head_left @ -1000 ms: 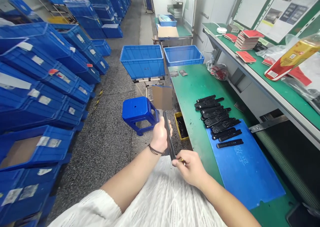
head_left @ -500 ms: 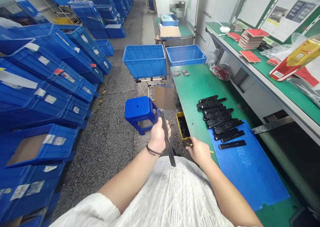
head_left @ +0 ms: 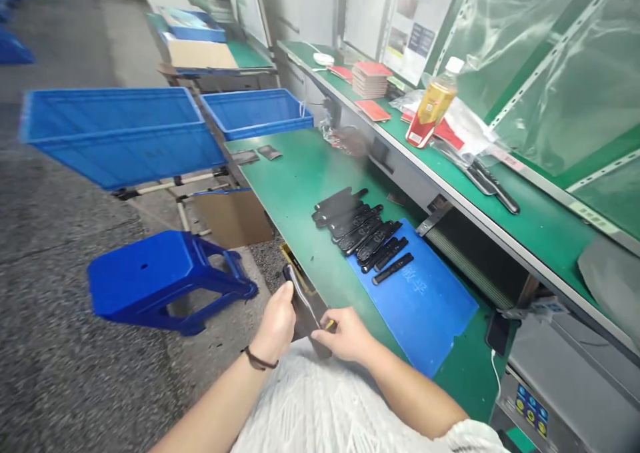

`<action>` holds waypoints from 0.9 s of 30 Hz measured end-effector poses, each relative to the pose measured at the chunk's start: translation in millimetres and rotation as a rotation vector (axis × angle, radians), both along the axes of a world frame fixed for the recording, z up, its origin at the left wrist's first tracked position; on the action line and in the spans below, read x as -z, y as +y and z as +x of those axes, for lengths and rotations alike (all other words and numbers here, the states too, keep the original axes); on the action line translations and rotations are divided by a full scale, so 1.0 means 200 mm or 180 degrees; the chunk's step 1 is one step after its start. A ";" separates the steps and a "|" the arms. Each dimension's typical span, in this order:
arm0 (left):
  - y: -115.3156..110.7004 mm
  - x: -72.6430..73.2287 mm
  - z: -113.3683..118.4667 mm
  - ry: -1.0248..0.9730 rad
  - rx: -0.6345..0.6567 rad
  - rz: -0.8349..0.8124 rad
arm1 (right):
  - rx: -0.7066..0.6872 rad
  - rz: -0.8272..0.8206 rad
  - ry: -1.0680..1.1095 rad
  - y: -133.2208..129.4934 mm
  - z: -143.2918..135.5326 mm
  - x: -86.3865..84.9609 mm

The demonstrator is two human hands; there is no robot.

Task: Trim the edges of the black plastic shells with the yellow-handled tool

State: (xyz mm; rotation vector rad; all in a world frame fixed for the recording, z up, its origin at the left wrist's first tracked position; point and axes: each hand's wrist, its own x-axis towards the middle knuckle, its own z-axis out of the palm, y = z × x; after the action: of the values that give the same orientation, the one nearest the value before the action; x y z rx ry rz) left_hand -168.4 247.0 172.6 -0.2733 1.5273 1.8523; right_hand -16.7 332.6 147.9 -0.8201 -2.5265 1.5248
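Observation:
My left hand (head_left: 276, 320) is closed around a long, narrow black plastic piece (head_left: 305, 306), held tilted in front of my white top. At its lower end, my right hand (head_left: 349, 336) pinches a slim yellow-handled tool (head_left: 330, 324); its tip is too blurred to make out and seems to meet the piece's edge. Beyond my hands, several similar black pieces (head_left: 367, 232) lie in a row, partly on the green table (head_left: 295, 180) and partly on a blue mat (head_left: 425, 313).
A blue stool (head_left: 143, 270) stands on the floor to the left. Two blue bins (head_left: 150, 136) are past the table's far end. A yellow tray (head_left: 289, 252) sits low by the table edge. The shelf holds a drink bottle (head_left: 433, 110) and red stacks (head_left: 371, 80). A phone (head_left: 497, 333) lies at right.
My view has swung to the right. My right hand has come in from the table edge and brought the yellow-handled tool to the black piece in my left hand.

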 end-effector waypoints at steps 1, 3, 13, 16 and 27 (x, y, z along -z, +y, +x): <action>0.00 0.01 0.01 -0.0127 0.0380 -0.0021 | 0.0223 -0.0014 -0.0033 0.03 0.04 0.04; -0.04 0.03 -0.02 -0.0313 0.0833 -0.0246 | 0.0757 0.0046 -0.0102 0.12 0.16 0.12; -0.20 0.19 -0.04 -0.0489 0.1367 -0.0823 | 0.2669 0.0463 -0.0645 0.67 0.43 0.47; -0.19 0.20 -0.01 -0.0438 0.1491 -0.0772 | 0.2710 0.0527 -0.0471 0.75 0.35 0.52; -0.36 0.37 -0.09 -0.1020 0.0664 -0.1585 | 0.3333 0.2057 -0.0975 1.49 0.95 0.19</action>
State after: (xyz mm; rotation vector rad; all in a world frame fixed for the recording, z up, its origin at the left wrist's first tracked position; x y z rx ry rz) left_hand -186.6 175.6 98.2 -0.5856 1.6911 1.1815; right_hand 172.6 629.8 109.8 -1.8577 -1.8877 0.2586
